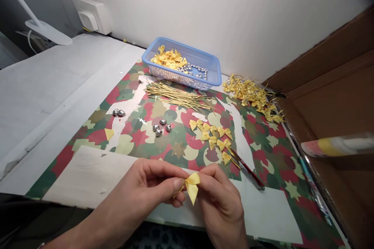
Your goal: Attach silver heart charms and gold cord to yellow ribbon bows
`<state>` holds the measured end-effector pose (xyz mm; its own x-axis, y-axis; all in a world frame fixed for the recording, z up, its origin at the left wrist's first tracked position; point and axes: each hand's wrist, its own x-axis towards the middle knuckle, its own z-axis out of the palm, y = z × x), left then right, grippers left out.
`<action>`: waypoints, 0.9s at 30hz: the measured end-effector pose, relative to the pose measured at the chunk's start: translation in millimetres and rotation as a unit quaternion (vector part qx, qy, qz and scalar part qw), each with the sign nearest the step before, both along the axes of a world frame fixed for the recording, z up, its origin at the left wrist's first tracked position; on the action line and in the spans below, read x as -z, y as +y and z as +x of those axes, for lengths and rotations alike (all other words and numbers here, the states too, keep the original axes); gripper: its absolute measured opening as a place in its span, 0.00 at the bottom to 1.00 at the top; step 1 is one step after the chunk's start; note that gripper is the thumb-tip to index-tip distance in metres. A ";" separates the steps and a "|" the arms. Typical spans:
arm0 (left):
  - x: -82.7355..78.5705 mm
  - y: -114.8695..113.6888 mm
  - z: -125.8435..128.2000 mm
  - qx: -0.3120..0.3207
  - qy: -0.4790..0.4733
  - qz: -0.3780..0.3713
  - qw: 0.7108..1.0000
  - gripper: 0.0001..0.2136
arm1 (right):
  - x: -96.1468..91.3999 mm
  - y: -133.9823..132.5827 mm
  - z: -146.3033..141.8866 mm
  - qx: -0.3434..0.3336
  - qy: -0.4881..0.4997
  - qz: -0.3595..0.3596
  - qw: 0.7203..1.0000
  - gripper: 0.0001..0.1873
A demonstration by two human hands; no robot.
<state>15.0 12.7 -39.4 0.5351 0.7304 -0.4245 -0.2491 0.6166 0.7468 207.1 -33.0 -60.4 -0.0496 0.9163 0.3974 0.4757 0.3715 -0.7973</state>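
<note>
- The person's left hand [152, 186] and right hand [220, 198] met at the near edge of the desk [43, 85], close in front of the body.
- Between them was a small yellow satin ribbon bow [192, 186]. The left thumb and forefinger were pinched on its knot from one side, the right hand's fingers were closed on it from the other, and one tail hung down free.
- The bow was held up off the desk, over a plain white paper sheet [87, 175].
- Under the work lay a sheet of wrapping paper printed with red, green and cream stars and circles [263, 140].
- Just beyond the hands, a loose cluster of matching yellow bows [212, 134] lay flat on that paper. A slim red-handled tool [247, 169] lay beside them; I could not tell whether it was scissors or tweezers.
- A few silver heart-shaped beads [162, 126] sat left of the cluster.
- A bundle of thin gold wire ties [178, 97] lay in front of a blue plastic mesh basket [216, 71], which held more yellow bows and silver beads.
- Right of the basket, a heap of yellow bows with gold ties on them [254, 97] lay near an open brown cardboard box [336, 97].
- A white desk lamp [46, 31] stood at the far left.
</note>
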 end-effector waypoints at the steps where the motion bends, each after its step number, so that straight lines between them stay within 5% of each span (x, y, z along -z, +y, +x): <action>1: -0.8 0.0 0.2 -0.001 0.002 0.004 1.000 0.08 | 0.6 -0.5 0.1 -0.002 -0.002 -0.003 1.000 0.21; 13: -8.8 -2.7 2.6 -0.010 0.058 0.063 0.996 0.07 | -3.0 -0.1 -3.5 0.009 0.015 -0.001 1.000 0.15; 20: -4.4 -4.1 6.5 -0.026 0.102 0.101 0.989 0.06 | 9.6 -11.5 -1.8 0.047 0.092 -0.101 0.989 0.19; 27: -4.5 -6.5 6.6 -0.057 0.136 0.163 0.976 0.05 | -13.3 -6.8 5.4 0.045 -0.136 0.131 0.981 0.21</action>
<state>21.6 6.2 -34.9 0.3419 0.8985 -0.2754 -0.0667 0.3156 0.9466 212.6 -39.9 -47.1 -0.1096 0.7901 0.6031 0.6975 0.4934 -0.5197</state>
